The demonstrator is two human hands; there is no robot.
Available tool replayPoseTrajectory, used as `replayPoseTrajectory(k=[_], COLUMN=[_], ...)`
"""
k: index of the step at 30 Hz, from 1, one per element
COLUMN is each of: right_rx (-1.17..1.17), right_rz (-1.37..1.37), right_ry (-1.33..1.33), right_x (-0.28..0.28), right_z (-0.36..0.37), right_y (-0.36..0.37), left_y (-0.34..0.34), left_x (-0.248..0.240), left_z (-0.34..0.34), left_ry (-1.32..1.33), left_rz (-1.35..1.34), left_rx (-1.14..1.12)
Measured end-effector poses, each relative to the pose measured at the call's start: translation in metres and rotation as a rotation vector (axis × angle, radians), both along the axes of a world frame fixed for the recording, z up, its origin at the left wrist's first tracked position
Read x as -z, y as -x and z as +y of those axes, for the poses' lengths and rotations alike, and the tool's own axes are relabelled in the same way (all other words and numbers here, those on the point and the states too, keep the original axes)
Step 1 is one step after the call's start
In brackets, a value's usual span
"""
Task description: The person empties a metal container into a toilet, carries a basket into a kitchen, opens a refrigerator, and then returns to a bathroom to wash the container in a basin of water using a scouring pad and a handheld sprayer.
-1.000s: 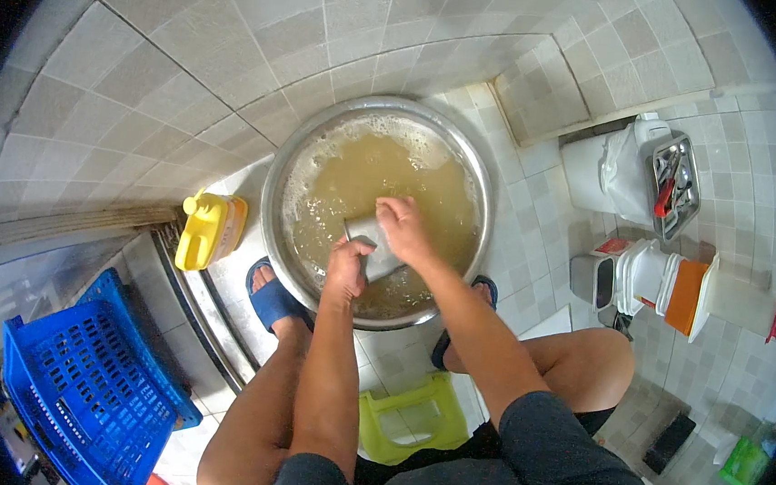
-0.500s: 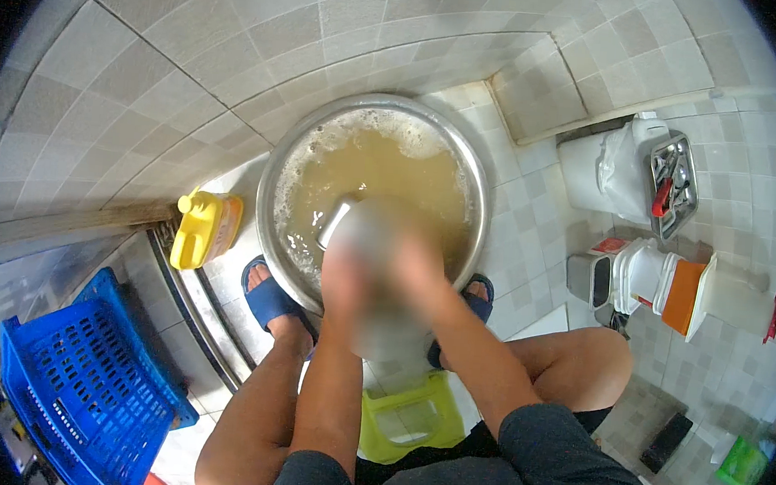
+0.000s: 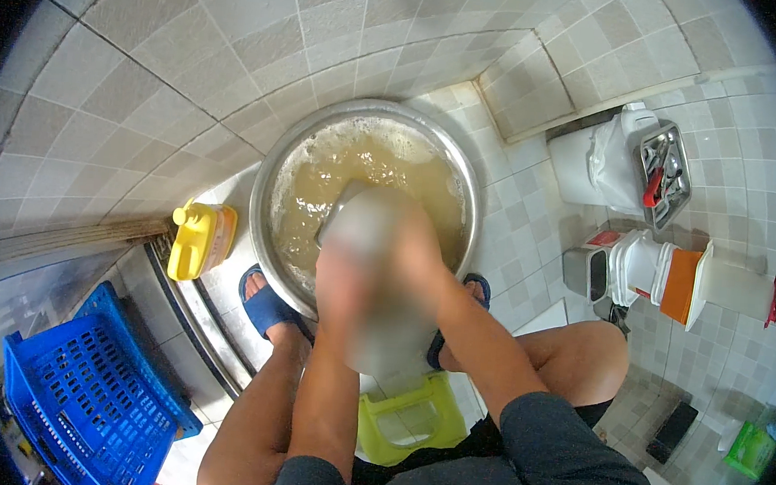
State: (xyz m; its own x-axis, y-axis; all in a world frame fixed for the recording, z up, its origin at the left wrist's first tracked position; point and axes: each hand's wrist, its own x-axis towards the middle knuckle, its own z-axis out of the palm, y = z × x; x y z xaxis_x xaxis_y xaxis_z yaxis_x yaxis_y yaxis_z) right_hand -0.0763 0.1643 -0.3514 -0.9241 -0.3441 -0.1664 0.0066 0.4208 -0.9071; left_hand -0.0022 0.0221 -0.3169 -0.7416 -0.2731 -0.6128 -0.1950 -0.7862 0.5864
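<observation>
A wide round metal basin (image 3: 475, 204) of cloudy, foamy, yellowish water stands on the floor between my feet. Over its near side is a metal container (image 3: 339, 209); its silvery edge shows, but a blurred patch covers most of it. My left hand (image 3: 343, 255) is closed at the container's near left side, its fingers partly smeared. Close by on the right, my right hand (image 3: 415, 252) reaches in over the same patch, its fingers too blurred to make out. A greyish, blurred shape extends below the hands past the basin's near rim.
A yellow jug (image 3: 195, 241) stands left of the basin. Further left is a blue plastic crate (image 3: 94, 393). On the right are a white bucket (image 3: 581, 165), a metal tray of utensils (image 3: 665, 178) and stacked containers (image 3: 641, 267). A lime-green stool (image 3: 411, 418) is below me.
Both hands and the metal container stay over the basin's near side, with only a slight shift. The foam on the water has thinned and spread differently. The whole view has tilted a little.
</observation>
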Motion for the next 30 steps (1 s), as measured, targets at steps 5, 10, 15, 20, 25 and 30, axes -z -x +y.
replayPoseTrajectory(k=[5, 10, 15, 20, 25, 30], right_rx=[0.461, -0.103, -0.399, -0.608, -0.378, -0.222], right_rz=[-1.288, -1.073, -0.434, 0.174, 0.534, 0.463], right_ry=[0.603, 0.146, -0.454, -0.525, -0.448, -0.342], right_x=[-0.017, -0.025, -0.024, -0.076, -0.085, -0.074], right_z=[-0.005, 0.011, 0.012, -0.044, -0.033, -0.026], right_y=[0.058, 0.085, 0.079, 0.032, -0.008, -0.070], left_y=[-0.003, -0.002, 0.015, 0.005, 0.016, 0.021], left_x=[0.015, 0.050, 0.048, 0.061, 0.044, 0.038], left_z=[-0.012, -0.026, -0.005, -0.017, 0.000, 0.005], left_ry=[-0.381, -0.439, -0.337, -0.121, -0.497, -0.520], left_rz=[0.013, -0.164, -0.314, -0.226, 0.037, 0.088], left_rx=[-0.023, 0.305, 0.342, 0.383, -0.003, -0.097])
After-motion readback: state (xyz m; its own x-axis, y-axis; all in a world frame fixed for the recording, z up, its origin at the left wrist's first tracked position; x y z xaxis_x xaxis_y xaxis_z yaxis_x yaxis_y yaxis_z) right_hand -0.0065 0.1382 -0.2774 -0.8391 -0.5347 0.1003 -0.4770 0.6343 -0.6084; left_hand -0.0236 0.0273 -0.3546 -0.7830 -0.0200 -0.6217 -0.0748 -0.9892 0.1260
